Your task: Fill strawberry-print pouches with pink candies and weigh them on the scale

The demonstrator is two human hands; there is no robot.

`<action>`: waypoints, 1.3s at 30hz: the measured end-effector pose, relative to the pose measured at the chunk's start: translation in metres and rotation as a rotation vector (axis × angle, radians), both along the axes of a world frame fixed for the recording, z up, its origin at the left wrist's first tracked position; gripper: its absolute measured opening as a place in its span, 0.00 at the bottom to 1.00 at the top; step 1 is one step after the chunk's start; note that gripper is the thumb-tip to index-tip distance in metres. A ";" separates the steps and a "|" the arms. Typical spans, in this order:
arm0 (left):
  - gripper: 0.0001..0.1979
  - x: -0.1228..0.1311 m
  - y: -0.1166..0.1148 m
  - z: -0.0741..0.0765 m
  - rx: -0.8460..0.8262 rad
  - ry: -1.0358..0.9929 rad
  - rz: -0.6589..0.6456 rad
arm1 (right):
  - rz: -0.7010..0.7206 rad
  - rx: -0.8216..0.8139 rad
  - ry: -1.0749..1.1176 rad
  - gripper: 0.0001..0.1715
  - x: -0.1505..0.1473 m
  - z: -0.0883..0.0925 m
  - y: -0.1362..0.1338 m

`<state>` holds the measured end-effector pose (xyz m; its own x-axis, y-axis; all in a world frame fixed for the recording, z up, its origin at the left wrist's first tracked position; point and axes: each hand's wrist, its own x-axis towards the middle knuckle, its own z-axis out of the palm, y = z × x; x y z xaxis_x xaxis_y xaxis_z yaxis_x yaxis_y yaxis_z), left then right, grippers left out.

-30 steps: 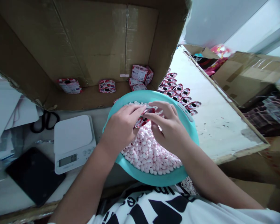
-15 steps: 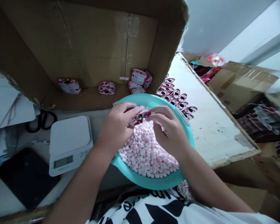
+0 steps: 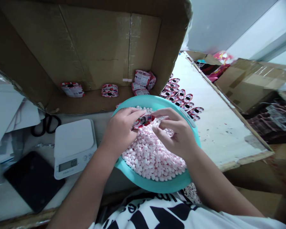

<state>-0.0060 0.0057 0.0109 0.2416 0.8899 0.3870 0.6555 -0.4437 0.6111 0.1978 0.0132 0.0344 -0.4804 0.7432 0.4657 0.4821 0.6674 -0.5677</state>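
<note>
A small red and white printed packet (image 3: 143, 121), with a dark round spot on its upward edge, is gripped in my left hand (image 3: 122, 128). It is held over a turquoise bowl (image 3: 152, 187) full of small pale pink candies (image 3: 154, 156). My right hand (image 3: 175, 130) is also above the candies, at the packet's right end. Its index fingertip touches or nearly touches the packet, the thumb is apart below, and the other fingers are bent. I see nothing held in it.
A large open cardboard box (image 3: 97, 41) stands behind the bowl with several filled packets (image 3: 143, 78) inside. Flattened packets (image 3: 181, 98) stand in rows on the white board (image 3: 219, 127). At left are a white digital scale (image 3: 73, 136), black scissors (image 3: 46, 124) and a black flat plate (image 3: 34, 181).
My right thumb and fingers have drawn slightly away from the packet and spread apart. The packet stays in my left hand. The whole view has shifted a little.
</note>
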 end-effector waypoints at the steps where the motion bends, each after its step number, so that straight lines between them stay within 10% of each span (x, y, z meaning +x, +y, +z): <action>1: 0.30 0.000 0.000 0.001 0.001 -0.004 0.005 | -0.023 0.006 0.032 0.19 0.000 0.001 0.000; 11: 0.20 -0.003 -0.001 0.005 0.029 -0.144 0.268 | -0.155 0.047 0.046 0.15 0.004 -0.007 0.006; 20: 0.21 -0.120 -0.055 0.018 -0.112 -0.024 0.816 | -0.019 -0.178 -0.360 0.23 0.010 -0.024 0.011; 27: 0.33 -0.170 -0.076 -0.012 -0.560 -0.247 0.640 | 0.234 -0.217 -0.511 0.42 0.017 -0.046 0.020; 34: 0.36 -0.203 -0.065 0.032 -0.040 -0.444 0.448 | 0.211 -0.349 -0.455 0.33 0.017 -0.038 0.027; 39: 0.20 -0.211 -0.047 0.009 0.383 -0.616 0.506 | 0.116 -0.615 -0.520 0.34 0.013 -0.027 0.025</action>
